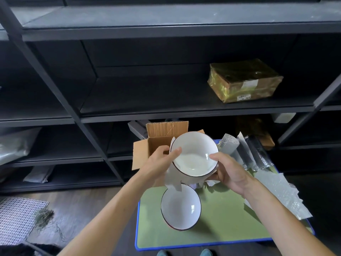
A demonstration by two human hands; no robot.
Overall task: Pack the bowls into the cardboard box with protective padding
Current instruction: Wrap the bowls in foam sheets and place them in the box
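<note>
A person's left hand (162, 159) and right hand (228, 172) grip a white ceramic bowl with a thin dark rim (193, 154) from opposite sides, holding it in the air above the green worktop with a blue edge (221, 218), each thumb hooked over the rim and the fingers closed on the outer wall. A sheet of pale grey padding paper (172, 179) hangs from beneath the held bowl, pressed against its underside by both hands. A second white dark-rimmed bowl (180, 206) sits on the worktop directly below, tilted towards the camera, with the hanging paper touching its far rim. Behind the left hand stands an open brown cardboard box (160, 137), flaps up, at the far left corner of the worktop. Silver foil-backed padding sheets (245, 154) lie crumpled at the far right of the worktop, and a sheet of clear bubble wrap (280, 194) drapes over its right edge. A parcel wrapped in yellowish film (243, 80) rests on the dark metal shelving (166, 28) beyond
</note>
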